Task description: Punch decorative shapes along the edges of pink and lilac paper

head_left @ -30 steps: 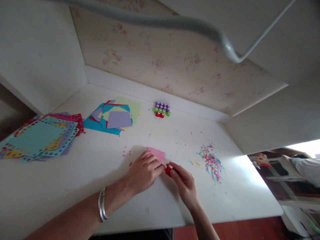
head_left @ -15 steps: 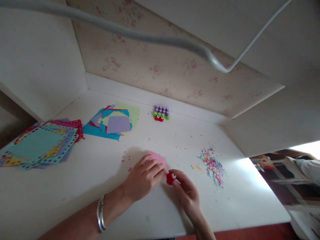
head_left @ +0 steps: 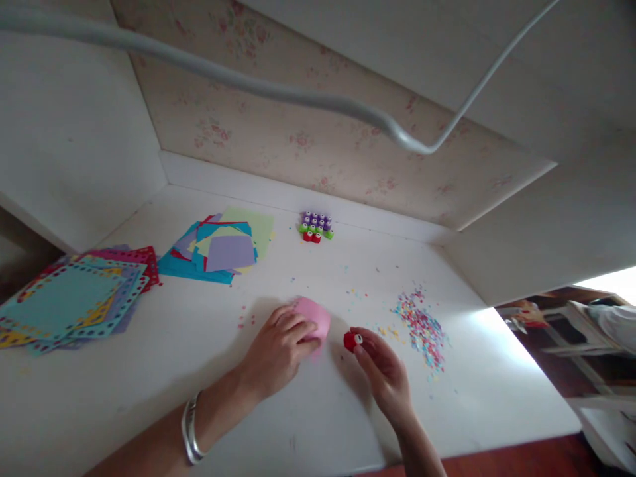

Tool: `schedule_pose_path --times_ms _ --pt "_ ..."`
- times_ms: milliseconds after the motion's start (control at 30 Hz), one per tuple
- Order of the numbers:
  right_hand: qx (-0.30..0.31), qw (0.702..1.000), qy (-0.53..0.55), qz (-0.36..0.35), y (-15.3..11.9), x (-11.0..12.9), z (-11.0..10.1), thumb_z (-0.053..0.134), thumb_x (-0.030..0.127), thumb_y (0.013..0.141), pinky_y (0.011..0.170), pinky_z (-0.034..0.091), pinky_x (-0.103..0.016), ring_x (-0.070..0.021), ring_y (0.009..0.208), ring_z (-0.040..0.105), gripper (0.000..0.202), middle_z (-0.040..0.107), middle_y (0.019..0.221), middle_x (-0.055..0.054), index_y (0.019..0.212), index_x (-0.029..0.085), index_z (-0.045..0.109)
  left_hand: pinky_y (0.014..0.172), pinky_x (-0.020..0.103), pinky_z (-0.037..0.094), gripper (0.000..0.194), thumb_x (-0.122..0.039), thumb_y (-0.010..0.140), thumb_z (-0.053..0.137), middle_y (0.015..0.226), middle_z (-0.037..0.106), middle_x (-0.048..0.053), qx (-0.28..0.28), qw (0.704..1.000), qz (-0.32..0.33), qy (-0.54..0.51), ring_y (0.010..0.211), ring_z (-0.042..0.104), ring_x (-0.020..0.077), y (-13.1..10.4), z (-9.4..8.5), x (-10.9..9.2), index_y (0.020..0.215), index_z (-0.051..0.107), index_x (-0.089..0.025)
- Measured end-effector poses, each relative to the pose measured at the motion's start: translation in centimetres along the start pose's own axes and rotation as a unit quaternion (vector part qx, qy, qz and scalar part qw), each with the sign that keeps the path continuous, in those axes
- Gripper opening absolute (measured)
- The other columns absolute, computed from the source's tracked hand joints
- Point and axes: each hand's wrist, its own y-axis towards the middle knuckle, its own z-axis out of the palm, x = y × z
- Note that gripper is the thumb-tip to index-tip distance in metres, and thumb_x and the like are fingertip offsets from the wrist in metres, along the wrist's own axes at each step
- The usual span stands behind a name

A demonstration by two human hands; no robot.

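Counter (head_left: pixel 298 437), pale, front edge nearest the wearer. Contents, near to far:

Bracelet, silver (head_left: pixel 189 430), on the left wrist, near the front edge.

Left hand (head_left: pixel 275 351): fingers bent and narrow, holding the pink paper; the underside of the grip is hidden. The hold presumably steadies the sheet and leaves its right side free.

Right hand (head_left: pixel 387 377): holding the red punch (head_left: pixel 350 340) between thumb and fingers, likely so that the thumb sits close to its white knob.

Red punch: between the middle of the counter and the front edge, apart from the paper. Red body points toward the left end, knob toward the right end; long axis, such as it is, roughly along the front edge.

Pink paper (head_left: pixel 318 318): left of the punch, bowed, its uncovered side turned toward the right end. Long axis cannot be told, part being covered.

Pink bits (head_left: pixel 242 318): loose, left of the paper.

Confetti pile (head_left: pixel 422 331): mixed colours, toward the right end, probably gathered aside.

Dotted-border sheets (head_left: pixel 74 298): stacked, left end.

Plain sheets (head_left: pixel 231 253): overlapping, toward the back left corner, seemingly sorted apart from the bordered ones.

Spare punches (head_left: pixel 317 225): purple, green, red, in rows near the back edge, apparently grouped by colour.
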Motion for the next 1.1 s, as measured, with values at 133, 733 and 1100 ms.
schedule_pose_path --times_ms 133,733,1100 --pt "-0.013 0.99 -0.134 -0.047 1.5 -1.1 -1.8 0.06 0.041 0.093 0.096 0.053 -0.042 -0.0258 0.109 0.067 0.028 0.071 0.118 -0.009 0.115 0.027 0.07 0.113 0.048 0.027 0.025 -0.006 0.089 0.057 0.108 0.072 -0.001 0.058 0.997 -0.037 -0.034 0.105 0.063 0.0182 -0.1 0.4 0.2 0.099 0.07 -0.025" --pt "-0.079 0.955 -0.284 0.008 12.2 -4.6 -13.4 0.057 0.045 0.087 0.072 0.056 -0.036 -0.0252 0.085 0.073 0.034 0.078 0.092 -0.008 0.106 0.02 0.069 0.103 0.045 0.042 0.031 -0.002 0.085 0.051 0.112 0.072 0.003 0.077 0.995 -0.053 -0.044 0.108 0.062 0.0226 0.2 0.3 0.0 0.099 0.071 -0.022" --pt "-0.001 0.935 -0.349 -0.057 16.4 -3.4 -11.8 0.055 0.033 0.083 0.083 0.056 -0.037 -0.0234 0.101 0.069 0.034 0.068 0.127 -0.009 0.111 0.023 0.073 0.104 0.042 0.041 0.024 -0.006 0.085 0.059 0.111 0.071 0.001 0.076 0.993 -0.072 -0.056 0.107 0.06 0.0199 0.1 0.6 0.2 0.099 0.07 -0.022"
